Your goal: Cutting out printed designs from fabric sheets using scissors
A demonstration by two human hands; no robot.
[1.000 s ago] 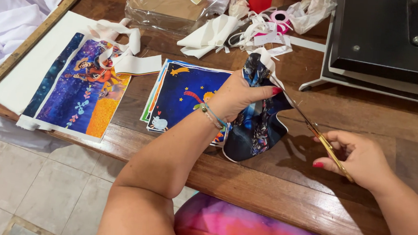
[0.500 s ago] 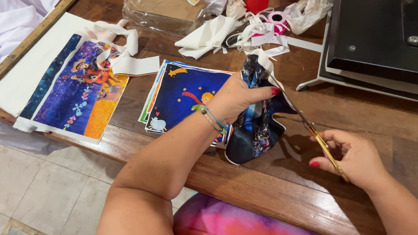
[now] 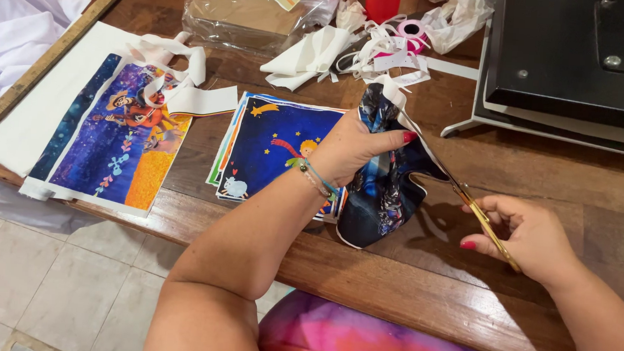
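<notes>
My left hand pinches a dark blue printed sheet, holding it up off the wooden table so it curls. My right hand grips gold-handled scissors; their blades reach up and left into the sheet's white edge near my left thumb. A narrow white strip hangs from the sheet's top by the blades. Under my left wrist lies a stack of blue printed pictures.
A white cloth bag with a colourful print lies at the table's left edge. White paper scraps and ribbon are heaped at the back beside a clear plastic bag. A black heat press stands at the back right.
The scissors have moved a little further along the sheet's edge, and my right hand has shifted slightly left. My left hand still holds the sheet up.
</notes>
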